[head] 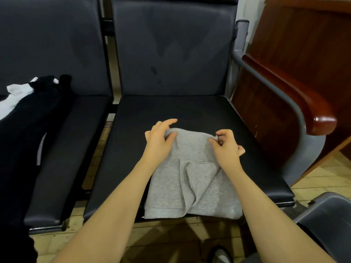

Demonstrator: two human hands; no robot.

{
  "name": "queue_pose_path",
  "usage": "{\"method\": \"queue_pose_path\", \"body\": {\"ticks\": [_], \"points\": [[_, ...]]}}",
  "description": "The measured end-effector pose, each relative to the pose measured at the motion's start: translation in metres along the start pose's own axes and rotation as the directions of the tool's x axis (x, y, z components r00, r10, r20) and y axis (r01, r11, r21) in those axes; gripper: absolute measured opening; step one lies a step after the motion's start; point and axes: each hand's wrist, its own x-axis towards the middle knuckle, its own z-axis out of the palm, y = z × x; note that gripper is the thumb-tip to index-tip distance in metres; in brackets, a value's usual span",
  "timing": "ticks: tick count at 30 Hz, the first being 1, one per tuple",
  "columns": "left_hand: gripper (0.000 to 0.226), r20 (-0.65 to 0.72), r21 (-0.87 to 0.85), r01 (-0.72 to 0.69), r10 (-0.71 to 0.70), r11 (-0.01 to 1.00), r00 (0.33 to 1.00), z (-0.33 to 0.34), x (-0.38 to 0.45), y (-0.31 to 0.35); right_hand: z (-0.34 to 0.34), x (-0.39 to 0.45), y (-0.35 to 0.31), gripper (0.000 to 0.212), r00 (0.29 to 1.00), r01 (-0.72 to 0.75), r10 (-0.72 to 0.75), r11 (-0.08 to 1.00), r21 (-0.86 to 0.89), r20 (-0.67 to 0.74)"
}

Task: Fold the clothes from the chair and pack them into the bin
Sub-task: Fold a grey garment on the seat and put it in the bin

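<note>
A grey garment (191, 179) lies partly folded on the black seat of the middle chair (171, 111), its near hem at the seat's front edge. My left hand (159, 139) pinches the garment's far left corner between thumb and fingers. My right hand (226, 147) pinches the far right corner with curled fingers. Black and white clothes (28, 114) lie draped over the chair seat to the left. A dark grey bin (326, 215) shows at the lower right edge.
A wooden armrest (296, 95) on a grey metal frame borders the chair on the right, with a dark wooden panel (303, 44) behind it. Yellowish tiled floor (171, 236) runs below the seats. A shoe (220, 255) shows at the bottom edge.
</note>
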Motion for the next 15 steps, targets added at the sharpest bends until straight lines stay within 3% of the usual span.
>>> {"method": "queue_pose_path", "body": {"ticks": [3, 7, 10, 12, 15], "points": [[0.036, -0.071, 0.044, -0.093, 0.096, 0.995, 0.993, 0.002, 0.000, 0.011, -0.003, -0.001, 0.000, 0.021, 0.998, 0.026, -0.020, 0.995, 0.101, -0.056], [0.043, -0.078, 0.405, -0.166, 0.215, 0.899, 0.974, 0.016, -0.009, 0.005, -0.005, 0.000, 0.007, 0.024, 0.981, 0.046, -0.036, 0.998, 0.048, -0.193], [0.031, 0.106, 0.441, -0.326, 0.312, 0.836, 0.944, 0.017, -0.015, 0.007, -0.004, 0.000, 0.014, 0.026, 0.977, 0.000, -0.038, 0.984, -0.178, -0.210], [0.036, 0.276, 0.424, -0.338, 0.235, 0.840, 0.932, 0.017, -0.017, 0.009, -0.002, 0.000, 0.017, 0.027, 0.977, -0.039, -0.019, 0.962, -0.269, -0.211], [0.043, 0.417, 0.417, -0.238, 0.049, 0.877, 0.908, 0.017, -0.018, 0.004, -0.006, -0.001, 0.016, 0.036, 0.966, -0.023, -0.084, 0.915, -0.404, -0.244]]}}
